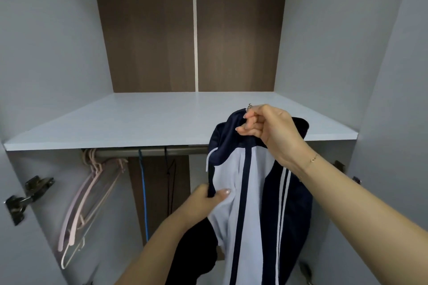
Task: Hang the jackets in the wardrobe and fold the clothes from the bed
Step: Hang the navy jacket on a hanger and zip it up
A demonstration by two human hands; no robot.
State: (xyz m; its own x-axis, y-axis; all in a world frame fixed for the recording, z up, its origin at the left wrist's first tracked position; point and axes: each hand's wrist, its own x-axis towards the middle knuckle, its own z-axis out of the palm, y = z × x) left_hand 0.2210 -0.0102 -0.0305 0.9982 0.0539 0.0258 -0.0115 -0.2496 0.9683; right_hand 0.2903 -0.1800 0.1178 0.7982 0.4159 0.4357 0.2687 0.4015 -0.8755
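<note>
Pretty clearly a bedroom closet in someone's home, looking straight into an open wardrobe (324, 30). You've got pale grey side panels, a dark wood-grain back panel (148, 30) split by a thin light seam, and a grey shelf (143, 120) running across. Right under the shelf there's a metal hanging rail (150, 152) with a bunch of empty pink hangers (88, 194) pushed to the left end, plus a blue hanger (144, 192) and a black one hanging further along. Door hinges (25, 196) are screwed to the side wall on the left, typical fitted-furniture hardware. A navy and white track jacket (250, 192) is being held up in front of the rail, so yeah, everyday household clothes storage.
</note>
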